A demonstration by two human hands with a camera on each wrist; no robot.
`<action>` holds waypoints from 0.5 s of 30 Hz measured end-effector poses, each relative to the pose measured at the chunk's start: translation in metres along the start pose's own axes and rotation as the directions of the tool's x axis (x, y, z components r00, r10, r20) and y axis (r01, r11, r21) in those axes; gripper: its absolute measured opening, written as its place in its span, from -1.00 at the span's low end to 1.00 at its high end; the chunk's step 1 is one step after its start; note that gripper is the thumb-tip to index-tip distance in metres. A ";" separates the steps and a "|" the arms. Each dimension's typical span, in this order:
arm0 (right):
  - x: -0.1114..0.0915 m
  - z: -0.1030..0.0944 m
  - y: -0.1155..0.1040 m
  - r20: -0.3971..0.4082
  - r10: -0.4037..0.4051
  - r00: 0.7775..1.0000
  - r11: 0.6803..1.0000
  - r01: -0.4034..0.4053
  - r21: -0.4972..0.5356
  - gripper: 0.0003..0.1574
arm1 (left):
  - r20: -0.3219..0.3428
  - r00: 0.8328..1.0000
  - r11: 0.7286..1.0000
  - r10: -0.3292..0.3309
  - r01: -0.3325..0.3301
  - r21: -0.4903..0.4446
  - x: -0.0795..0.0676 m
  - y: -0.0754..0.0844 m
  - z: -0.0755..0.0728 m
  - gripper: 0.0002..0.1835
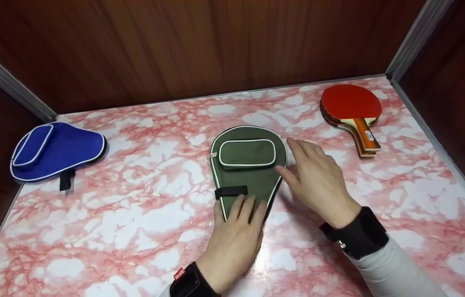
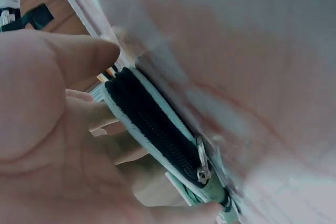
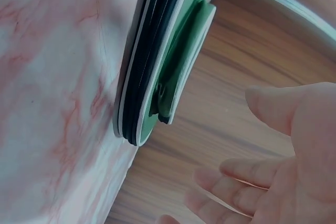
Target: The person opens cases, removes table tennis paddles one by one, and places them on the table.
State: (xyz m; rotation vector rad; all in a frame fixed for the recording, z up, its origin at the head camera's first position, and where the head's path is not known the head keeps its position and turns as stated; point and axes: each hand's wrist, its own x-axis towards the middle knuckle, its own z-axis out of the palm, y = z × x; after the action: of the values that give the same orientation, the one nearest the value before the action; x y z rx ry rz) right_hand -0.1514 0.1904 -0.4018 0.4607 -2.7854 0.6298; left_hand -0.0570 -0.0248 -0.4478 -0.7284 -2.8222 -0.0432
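Note:
A green table tennis paddle case [image 1: 257, 177] with white piping lies flat, wide end away from me. It carries a small zipped pocket [image 1: 247, 152] and a black strap [image 1: 231, 190]. My left hand [image 1: 234, 243] rests with extended fingers on the narrow end, just below the strap. Seen from the left wrist, the case's dark zipper edge [image 2: 163, 129] runs down to a metal zipper pull [image 2: 203, 169]. Beside the case's right edge is my right hand [image 1: 319, 181], fingers loosely extended, thumb tip at the piping; the right wrist view shows nothing in its palm.
To the left on the pink-and-white marbled tabletop [image 1: 133, 198] lies a blue paddle case [image 1: 71, 144] with a black strap. Two stacked paddles, the upper one a red paddle [image 1: 352, 103], lie at the back right. Dark wooden panels [image 1: 224, 49] enclose the back and sides.

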 end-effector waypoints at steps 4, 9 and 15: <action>-0.001 0.000 0.001 0.011 0.000 1.000 1.000 0.000 -0.001 -0.09 | 0.057 0.998 1.000 -0.021 0.021 0.006 0.006 0.003 -0.002 -0.39; -0.001 0.000 0.000 0.014 0.004 1.000 1.000 -0.004 -0.006 -0.09 | 0.087 0.996 0.999 -0.027 0.024 0.024 0.016 0.001 -0.003 -0.37; -0.001 0.000 -0.003 0.008 -0.013 1.000 1.000 0.013 -0.018 -0.09 | 0.077 0.996 0.999 -0.051 0.050 0.013 0.023 -0.015 0.001 -0.35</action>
State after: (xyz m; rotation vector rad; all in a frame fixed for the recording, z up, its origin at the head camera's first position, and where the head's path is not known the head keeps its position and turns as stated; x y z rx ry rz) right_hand -0.1494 0.1884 -0.4012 0.4782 -2.7912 0.6006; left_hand -0.0847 -0.0270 -0.4433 -0.6698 -2.9120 -0.0085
